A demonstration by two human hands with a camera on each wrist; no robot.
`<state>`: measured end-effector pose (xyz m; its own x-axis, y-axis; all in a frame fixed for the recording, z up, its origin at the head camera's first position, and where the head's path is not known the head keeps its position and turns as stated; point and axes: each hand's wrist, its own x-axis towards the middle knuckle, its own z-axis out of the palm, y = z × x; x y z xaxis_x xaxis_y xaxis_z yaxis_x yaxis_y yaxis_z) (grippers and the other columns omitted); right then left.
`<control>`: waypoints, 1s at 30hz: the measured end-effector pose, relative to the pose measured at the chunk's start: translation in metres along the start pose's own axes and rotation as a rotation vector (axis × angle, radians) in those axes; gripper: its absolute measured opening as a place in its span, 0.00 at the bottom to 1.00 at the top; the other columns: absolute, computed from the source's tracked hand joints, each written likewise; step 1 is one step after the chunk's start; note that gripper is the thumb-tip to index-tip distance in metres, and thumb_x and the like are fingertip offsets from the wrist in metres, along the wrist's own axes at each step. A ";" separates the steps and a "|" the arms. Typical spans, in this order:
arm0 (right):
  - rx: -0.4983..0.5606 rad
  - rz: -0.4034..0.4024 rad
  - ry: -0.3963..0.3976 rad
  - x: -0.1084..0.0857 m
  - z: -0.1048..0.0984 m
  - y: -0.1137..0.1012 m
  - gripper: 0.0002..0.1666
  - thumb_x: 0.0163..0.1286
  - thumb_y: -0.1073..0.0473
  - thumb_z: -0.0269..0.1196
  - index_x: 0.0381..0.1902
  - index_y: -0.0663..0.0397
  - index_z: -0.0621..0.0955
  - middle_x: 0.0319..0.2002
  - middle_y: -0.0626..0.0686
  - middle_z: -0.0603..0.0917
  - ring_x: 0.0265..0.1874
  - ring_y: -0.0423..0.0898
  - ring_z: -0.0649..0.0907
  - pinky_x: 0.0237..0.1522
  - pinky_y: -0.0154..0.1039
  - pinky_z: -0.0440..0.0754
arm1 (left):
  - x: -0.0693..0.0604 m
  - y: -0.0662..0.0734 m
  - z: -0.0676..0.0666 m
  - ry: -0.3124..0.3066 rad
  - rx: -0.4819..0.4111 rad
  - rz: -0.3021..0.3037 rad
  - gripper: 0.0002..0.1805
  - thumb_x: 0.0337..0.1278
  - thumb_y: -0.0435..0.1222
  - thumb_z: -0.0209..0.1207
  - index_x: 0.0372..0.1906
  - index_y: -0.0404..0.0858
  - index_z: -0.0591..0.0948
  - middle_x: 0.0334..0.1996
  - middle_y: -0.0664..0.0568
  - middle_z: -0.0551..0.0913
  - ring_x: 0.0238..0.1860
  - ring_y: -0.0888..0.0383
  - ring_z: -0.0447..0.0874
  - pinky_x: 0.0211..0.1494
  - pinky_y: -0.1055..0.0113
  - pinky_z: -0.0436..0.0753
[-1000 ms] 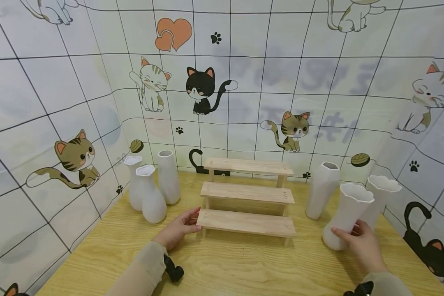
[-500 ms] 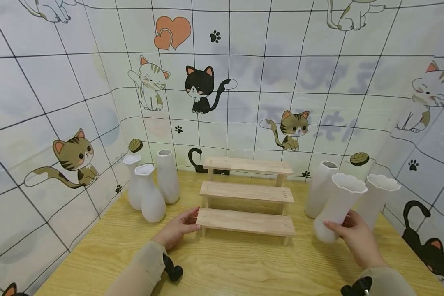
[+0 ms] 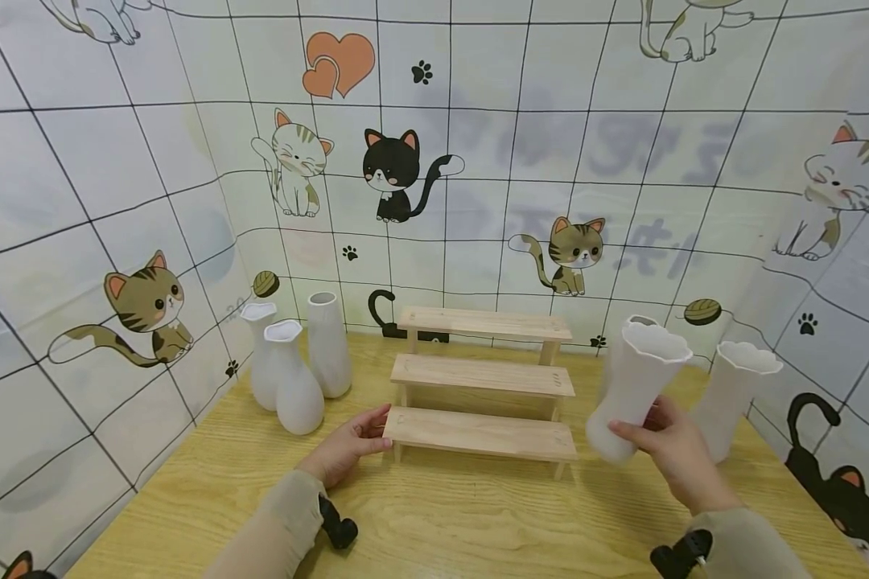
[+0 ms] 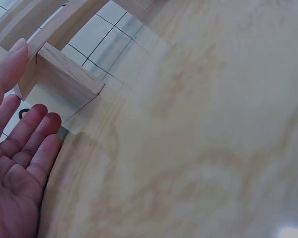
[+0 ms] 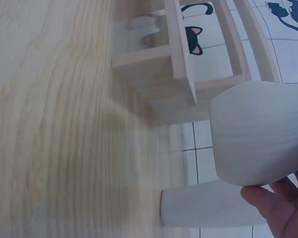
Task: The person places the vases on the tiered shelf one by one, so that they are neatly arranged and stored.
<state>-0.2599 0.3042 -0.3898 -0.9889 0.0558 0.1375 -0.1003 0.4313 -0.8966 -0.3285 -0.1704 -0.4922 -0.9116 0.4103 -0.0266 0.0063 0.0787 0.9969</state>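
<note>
A white vase with a wavy rim [image 3: 633,386] leans slightly to the right in my right hand [image 3: 684,454], which grips its side between thumb and fingers. In the right wrist view the vase's rounded base [image 5: 260,134] hangs above the table, apart from it. My left hand [image 3: 348,445] touches the left end of a three-step wooden stand [image 3: 481,434] at the lowest step. Its fingers [image 4: 37,131] look loosely extended in the left wrist view, with the thumb at the board's end.
Three white vases [image 3: 300,394] stand to the left of the stand. At the right stands a fluted white vase [image 3: 731,402]; another vase is mostly hidden behind the held one. A cat-print wall covering [image 3: 478,201] borders the wooden table [image 3: 463,531].
My right hand has lifted the wavy-rimmed vase and carried it leftward, nearer the stand, now in front of the rear vase. The left hand stays at the stand's end.
</note>
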 end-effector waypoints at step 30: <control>0.175 -0.080 -0.100 0.012 0.051 -0.029 0.42 0.60 0.55 0.71 0.66 0.57 0.63 0.59 0.61 0.73 0.52 0.47 0.76 0.51 0.42 0.75 | -0.003 0.002 0.001 0.010 0.017 -0.015 0.42 0.59 0.38 0.64 0.75 0.40 0.56 0.70 0.40 0.61 0.67 0.44 0.61 0.69 0.46 0.60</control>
<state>-0.2748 0.2461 -0.3834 -0.9821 -0.0662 0.1766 -0.1880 0.2677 -0.9450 -0.3256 -0.1699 -0.4899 -0.9157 0.3997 -0.0403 0.0000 0.1001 0.9950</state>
